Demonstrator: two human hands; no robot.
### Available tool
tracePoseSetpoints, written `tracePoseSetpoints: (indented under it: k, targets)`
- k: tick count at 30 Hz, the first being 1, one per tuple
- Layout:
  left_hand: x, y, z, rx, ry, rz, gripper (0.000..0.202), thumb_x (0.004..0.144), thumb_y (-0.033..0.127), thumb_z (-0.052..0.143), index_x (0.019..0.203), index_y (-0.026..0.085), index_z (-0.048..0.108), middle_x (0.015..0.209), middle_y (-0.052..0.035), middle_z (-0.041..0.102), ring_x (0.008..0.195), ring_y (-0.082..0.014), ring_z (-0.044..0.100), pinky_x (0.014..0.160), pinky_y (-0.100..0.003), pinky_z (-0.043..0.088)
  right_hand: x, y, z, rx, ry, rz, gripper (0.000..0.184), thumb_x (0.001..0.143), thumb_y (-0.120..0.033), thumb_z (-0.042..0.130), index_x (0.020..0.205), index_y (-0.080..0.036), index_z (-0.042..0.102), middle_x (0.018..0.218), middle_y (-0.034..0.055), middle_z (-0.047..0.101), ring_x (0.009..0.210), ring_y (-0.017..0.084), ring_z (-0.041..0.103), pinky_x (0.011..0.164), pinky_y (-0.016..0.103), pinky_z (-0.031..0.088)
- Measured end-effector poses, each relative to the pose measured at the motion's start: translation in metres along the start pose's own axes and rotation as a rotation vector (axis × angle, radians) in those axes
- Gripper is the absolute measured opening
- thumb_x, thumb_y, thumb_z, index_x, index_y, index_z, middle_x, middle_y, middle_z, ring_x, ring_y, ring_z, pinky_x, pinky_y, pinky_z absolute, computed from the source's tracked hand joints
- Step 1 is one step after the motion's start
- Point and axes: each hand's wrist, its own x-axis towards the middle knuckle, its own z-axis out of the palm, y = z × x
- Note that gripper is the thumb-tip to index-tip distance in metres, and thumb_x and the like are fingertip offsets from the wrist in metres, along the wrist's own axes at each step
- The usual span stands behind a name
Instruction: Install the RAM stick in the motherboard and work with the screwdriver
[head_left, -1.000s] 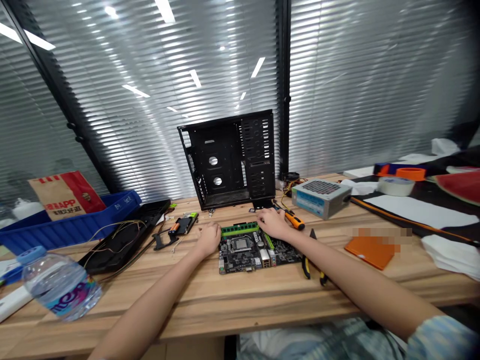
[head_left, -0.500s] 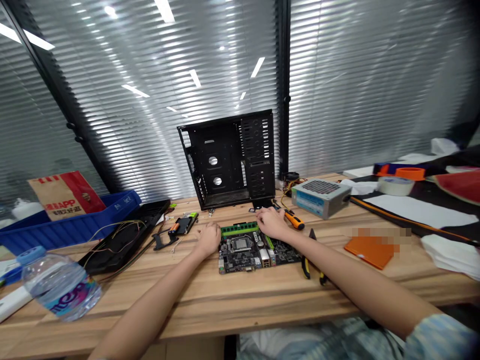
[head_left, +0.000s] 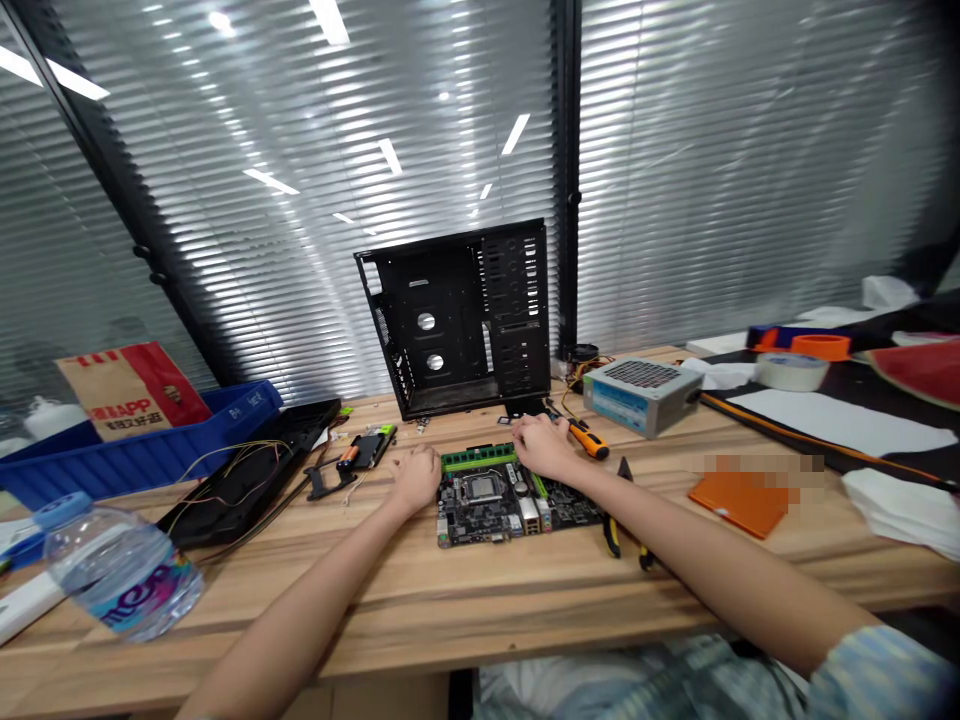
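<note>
A black motherboard [head_left: 495, 505] lies flat on the wooden table [head_left: 465, 600], with a green memory stick [head_left: 480, 459] along its far edge. My left hand [head_left: 417, 478] rests at the left end of that stick, fingers curled down on it. At the stick's right end my right hand [head_left: 541, 447] presses with bent fingers. An empty black computer case [head_left: 459, 318] stands upright just behind the board.
An orange-handled screwdriver [head_left: 585, 438] and pliers [head_left: 626, 525] lie right of the board. A grey power supply [head_left: 641, 395] sits beyond them. On the left are a case side panel [head_left: 247, 480], a water bottle [head_left: 120, 570] and a blue bin [head_left: 142, 450]. An orange pad [head_left: 739, 500] lies right.
</note>
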Motion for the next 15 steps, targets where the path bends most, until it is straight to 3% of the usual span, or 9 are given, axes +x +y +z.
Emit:
tracePoseSetpoints:
  k: [15]
  targets:
    - [-0.0003, 0.0003, -0.0006, 0.017, -0.001, 0.007, 0.035, 0.094, 0.026, 0.028, 0.081, 0.018, 0.060, 0.104, -0.0108, 0.065, 0.105, -0.0286, 0.057, 0.087, -0.048, 0.036, 0.0010, 0.0009, 0.0005, 0.015, -0.030, 0.038, 0.024, 0.087, -0.021, 0.044, 0.083, -0.018, 0.067, 0.107, 0.0094, 0.064, 0.100, 0.026, 0.049, 0.080, 0.039, 0.026]
